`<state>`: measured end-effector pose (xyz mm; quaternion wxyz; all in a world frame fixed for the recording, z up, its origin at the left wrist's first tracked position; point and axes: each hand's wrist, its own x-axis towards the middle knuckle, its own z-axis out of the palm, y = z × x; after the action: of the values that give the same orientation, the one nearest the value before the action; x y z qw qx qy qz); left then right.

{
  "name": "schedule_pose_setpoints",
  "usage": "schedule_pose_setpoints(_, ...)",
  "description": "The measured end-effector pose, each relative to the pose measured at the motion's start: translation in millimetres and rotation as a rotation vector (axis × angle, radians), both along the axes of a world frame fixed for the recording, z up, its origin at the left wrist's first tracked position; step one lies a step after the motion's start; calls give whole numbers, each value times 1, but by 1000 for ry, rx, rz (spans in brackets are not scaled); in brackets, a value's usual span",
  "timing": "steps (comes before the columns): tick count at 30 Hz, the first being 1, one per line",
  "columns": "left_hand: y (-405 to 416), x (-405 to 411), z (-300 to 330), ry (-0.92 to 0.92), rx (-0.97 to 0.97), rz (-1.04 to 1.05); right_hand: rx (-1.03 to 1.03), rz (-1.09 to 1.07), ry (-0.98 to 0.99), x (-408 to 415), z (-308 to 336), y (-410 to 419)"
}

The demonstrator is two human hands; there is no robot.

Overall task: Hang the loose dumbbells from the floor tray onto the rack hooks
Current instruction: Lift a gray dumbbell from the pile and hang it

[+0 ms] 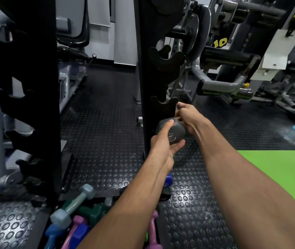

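- Black studded gym flooring (103,141) is seen around a dark rack upright (149,87), the landmark.
- Left of its base, loose dumbbells (75,209) are piled in the floor tray.
- Beside the upright, a grey dumbbell (172,131) is gripped at its near head by the left hand (163,150).
- Its far end is grasped by the right hand (188,117), likely so it can be guided onto the empty hook (163,106) just above.

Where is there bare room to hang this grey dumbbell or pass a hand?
The black rack hook above the grey dumbbell is bare, as is the hook higher up. The studded black floor between the uprights is open. The floor tray's coloured dumbbells are crowded.
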<state>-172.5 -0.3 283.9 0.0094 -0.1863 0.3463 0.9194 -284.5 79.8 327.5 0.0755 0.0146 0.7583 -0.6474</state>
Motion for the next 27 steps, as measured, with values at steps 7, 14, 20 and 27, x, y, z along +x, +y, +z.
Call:
schedule_pose_setpoints(7, 9, 10, -7, -19, 95, 120, 11, 0, -43, 8, -4, 4)
schedule_pose_setpoints(14, 10, 10, -3, -36, 204, 160, 65, 73, -19, 13, -7, -12)
schedule_pose_setpoints(20, -2, 15, -13, 11, 208, 71, 44, 88, 5, 25, -10, -12)
schedule_pose_setpoints(27, -20, 22, -22, 12, -42, -119, 8, -12, 94, 55, -15, -6)
